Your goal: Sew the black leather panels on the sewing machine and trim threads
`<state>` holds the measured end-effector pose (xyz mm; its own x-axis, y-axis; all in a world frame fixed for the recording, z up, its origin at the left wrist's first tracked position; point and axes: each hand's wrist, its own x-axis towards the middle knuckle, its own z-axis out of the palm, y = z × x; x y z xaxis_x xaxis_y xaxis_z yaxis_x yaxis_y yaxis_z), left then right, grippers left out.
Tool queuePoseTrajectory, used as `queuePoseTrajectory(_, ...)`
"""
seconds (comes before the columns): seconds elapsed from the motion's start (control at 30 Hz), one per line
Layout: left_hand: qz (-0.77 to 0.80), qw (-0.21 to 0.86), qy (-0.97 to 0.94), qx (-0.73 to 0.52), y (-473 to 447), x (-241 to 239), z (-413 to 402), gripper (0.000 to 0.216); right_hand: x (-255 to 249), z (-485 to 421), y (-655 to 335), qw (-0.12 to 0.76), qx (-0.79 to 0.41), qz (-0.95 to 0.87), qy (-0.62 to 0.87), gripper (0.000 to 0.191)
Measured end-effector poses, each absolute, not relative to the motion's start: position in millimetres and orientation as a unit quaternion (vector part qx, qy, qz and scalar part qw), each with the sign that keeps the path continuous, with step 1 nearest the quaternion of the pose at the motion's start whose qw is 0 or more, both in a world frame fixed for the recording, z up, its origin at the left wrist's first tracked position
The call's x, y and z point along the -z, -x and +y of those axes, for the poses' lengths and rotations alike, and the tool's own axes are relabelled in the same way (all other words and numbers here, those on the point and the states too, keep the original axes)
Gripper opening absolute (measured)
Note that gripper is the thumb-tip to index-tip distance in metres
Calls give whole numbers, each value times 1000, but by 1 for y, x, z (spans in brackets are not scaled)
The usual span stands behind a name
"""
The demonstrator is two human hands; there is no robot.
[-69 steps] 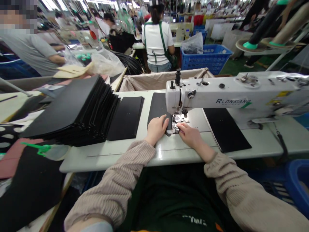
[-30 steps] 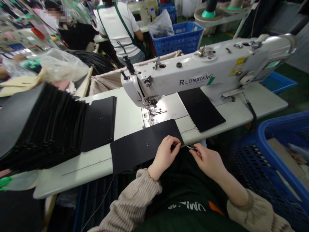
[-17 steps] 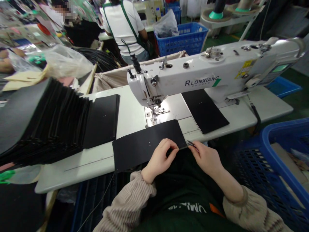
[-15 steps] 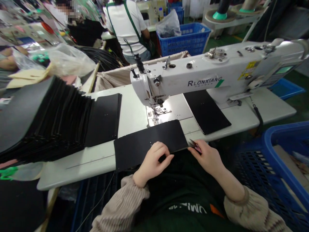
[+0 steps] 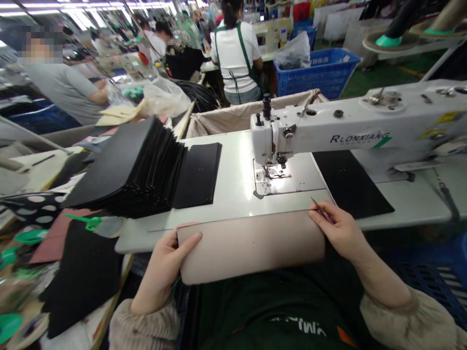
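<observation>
A rectangular panel [image 5: 251,248] shows its beige face, with small holes near the middle. It is held up in front of my dark green apron, at the near edge of the sewing table. My left hand [image 5: 164,257] grips its left end, thumb on the beige face. At the upper right corner, my right hand [image 5: 341,231] pinches the panel. The same hand holds small pointed thread snips [image 5: 323,212], their tip sticking out past the fingers. Just beyond the panel is the needle area of a white sewing machine [image 5: 310,133].
A tall stack of black panels [image 5: 113,160] stands left, beside a lower pile [image 5: 199,177]. Another black panel [image 5: 355,187] lies under the machine arm. Blue crates [image 5: 314,73] stand behind and at right. Co-workers [image 5: 237,58] are in the background.
The panel has been turned from its black face to its beige face and lifted off the table edge. My left hand has moved left to its end. The view has swung left.
</observation>
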<state>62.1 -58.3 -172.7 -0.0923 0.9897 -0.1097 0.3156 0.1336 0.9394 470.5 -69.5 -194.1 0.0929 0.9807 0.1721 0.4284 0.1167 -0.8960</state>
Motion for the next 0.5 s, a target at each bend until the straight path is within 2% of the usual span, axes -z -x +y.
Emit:
queuePoseTrajectory(0.13,611,524,-427,-412,-74,164,-55,53,188,-67,-466,446,-329,-577,600,24)
queuePoseTrajectory(0.33,579,550,-430,-421,-93,158,-50,56,202,-67,-475,430,-316,-558,635,32)
queuePoseTrajectory(0.43,586,500,-476,-424,-96,133,-55,51,206,-70,-483,405,-309,-571,644,39)
queuePoseTrajectory(0.5,611,392,-531,-436,-82,104,-63,48,206,-74,-493,377,-285,-581,663,41)
